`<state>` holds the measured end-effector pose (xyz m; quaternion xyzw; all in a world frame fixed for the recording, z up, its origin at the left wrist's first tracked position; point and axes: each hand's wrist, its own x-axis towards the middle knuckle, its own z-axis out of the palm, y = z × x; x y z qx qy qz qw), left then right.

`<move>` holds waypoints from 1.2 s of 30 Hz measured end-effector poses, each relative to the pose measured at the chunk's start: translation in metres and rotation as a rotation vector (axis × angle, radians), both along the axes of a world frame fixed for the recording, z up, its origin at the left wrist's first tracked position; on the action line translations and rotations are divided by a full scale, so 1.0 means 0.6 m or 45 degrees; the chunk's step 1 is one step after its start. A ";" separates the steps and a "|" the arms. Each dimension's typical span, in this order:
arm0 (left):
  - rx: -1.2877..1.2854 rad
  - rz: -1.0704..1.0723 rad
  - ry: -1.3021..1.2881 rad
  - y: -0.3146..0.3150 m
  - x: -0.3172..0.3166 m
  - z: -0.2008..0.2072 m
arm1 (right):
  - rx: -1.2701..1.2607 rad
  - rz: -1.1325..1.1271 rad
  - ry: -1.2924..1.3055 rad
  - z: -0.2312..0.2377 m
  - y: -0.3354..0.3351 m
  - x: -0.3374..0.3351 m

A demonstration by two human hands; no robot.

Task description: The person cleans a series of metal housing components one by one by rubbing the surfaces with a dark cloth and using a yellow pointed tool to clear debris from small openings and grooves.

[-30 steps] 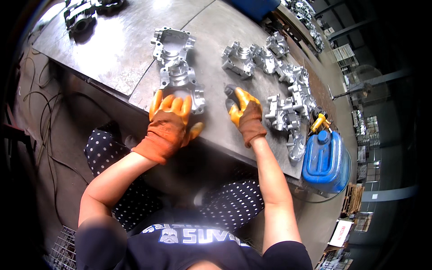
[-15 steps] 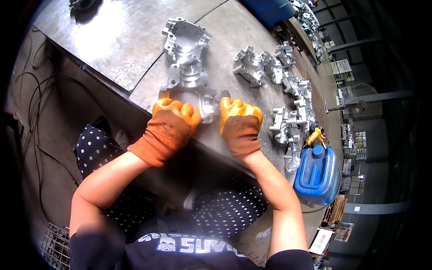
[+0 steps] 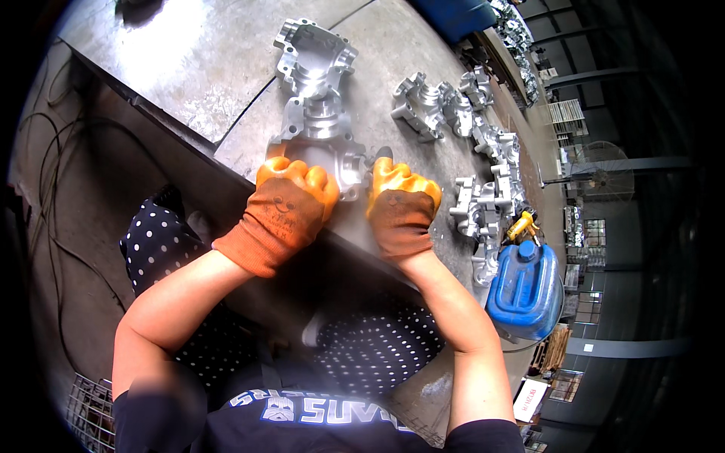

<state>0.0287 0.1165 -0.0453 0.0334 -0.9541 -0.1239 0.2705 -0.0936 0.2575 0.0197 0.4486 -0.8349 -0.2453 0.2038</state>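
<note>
Orange knit gloves [image 3: 272, 234] with brighter coated fingers are covering both hands near the frame's centre. The left hand [image 3: 293, 208] is curling its fingers at the lower edge of a silvery, open-framed metal casting [image 3: 322, 124], which is lying on a flat grey table [image 3: 370, 60]. The right hand [image 3: 402, 208] is bending its fingers just right of that casting; from here I cannot tell whether either is gripping. Further right, a blue plastic jerrycan [image 3: 525, 294] is standing.

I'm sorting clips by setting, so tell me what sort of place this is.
Probably a metal-parts workshop or factory: silvery castings stand on a grey worktable, with a large fan beyond.
</note>
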 end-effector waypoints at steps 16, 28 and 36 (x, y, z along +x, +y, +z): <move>0.097 -0.165 -0.028 -0.051 0.021 0.020 | 0.430 0.119 0.015 0.029 -0.024 0.027; 0.213 -0.388 -0.064 -0.123 0.054 0.012 | 1.070 0.029 -0.706 0.105 -0.092 0.017; 0.285 -0.547 -0.128 -0.141 0.049 0.024 | 1.124 0.320 -1.028 0.111 -0.088 -0.016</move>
